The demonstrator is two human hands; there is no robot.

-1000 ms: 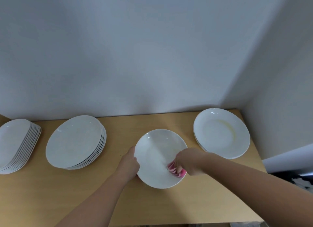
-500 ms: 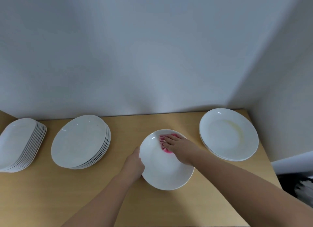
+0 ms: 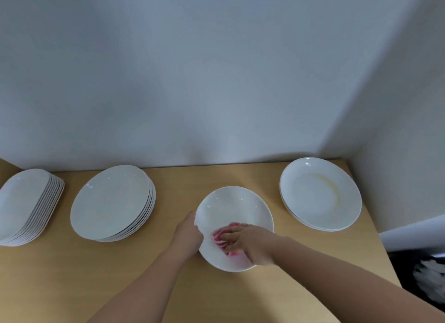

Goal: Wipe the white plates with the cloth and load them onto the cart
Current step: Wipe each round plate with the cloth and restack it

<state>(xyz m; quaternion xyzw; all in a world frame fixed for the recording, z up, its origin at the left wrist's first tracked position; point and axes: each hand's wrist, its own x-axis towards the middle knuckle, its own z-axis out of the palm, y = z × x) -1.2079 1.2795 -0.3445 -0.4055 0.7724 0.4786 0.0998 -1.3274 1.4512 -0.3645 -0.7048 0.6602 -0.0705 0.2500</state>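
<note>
Both bare forearms extend forward and converge. The left hand (image 3: 189, 236) grips the left rim of the round white ceramic plate (image 3: 231, 207). The right hand (image 3: 250, 244), palm down with fingers curled, holds the bunched pink cloth (image 3: 219, 236) against the plate.

On the bench (image 3: 60, 274) one plate (image 3: 231, 207) sat at the middle, near the front edge. The cloth (image 3: 220, 236) lay in its near half under the right hand (image 3: 250, 241), and the left hand (image 3: 187, 236) held its left rim. To its left stood a stack of round plates (image 3: 110, 202) and, farther left, a stack of oblong plates (image 3: 26, 204). A short stack (image 3: 320, 192) stood right and behind, by the wall (image 3: 192, 82).
</note>
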